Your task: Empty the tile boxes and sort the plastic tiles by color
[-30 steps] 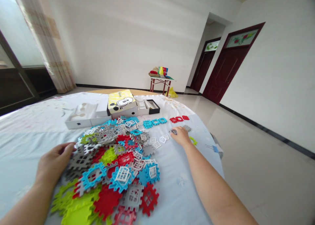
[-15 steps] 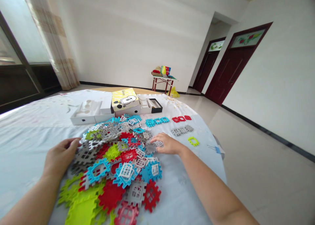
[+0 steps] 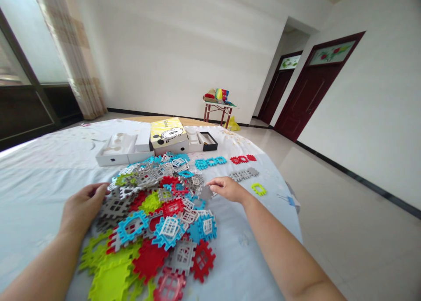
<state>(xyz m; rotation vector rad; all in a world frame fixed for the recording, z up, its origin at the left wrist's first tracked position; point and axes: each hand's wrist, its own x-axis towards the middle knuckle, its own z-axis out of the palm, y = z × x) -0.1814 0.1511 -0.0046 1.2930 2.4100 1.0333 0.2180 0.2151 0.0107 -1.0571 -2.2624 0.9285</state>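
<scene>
A big heap of plastic interlocking building pieces covers the table before me: a lime-green piece (image 3: 110, 279), a red piece (image 3: 149, 257), a blue frame piece (image 3: 132, 227), grey ones and small white window inserts. My right hand (image 3: 226, 189) is at the heap's right edge, thumb and fingertips closed on a flat grey building piece (image 3: 205, 192). A white insert lies partly hidden beneath that hand. My left hand (image 3: 82, 204) rests against the heap's left side, beside a dark grey lattice piece (image 3: 115, 206). Its fingers are bent together, their tips hidden by the pieces.
Beyond the right hand lie short rows of blue pieces (image 3: 210, 162), red pieces (image 3: 243, 159) and grey pieces (image 3: 244, 174), plus one lime-green frame (image 3: 258, 189). White box trays (image 3: 113, 159), a yellow cartoon box (image 3: 169, 133) and a black box (image 3: 210, 141) stand behind the heap.
My right hand has shifted slightly right, its fingers drawing together, and the flat grey piece has moved a little up and right with it. My left hand stays nearly in place.
</scene>
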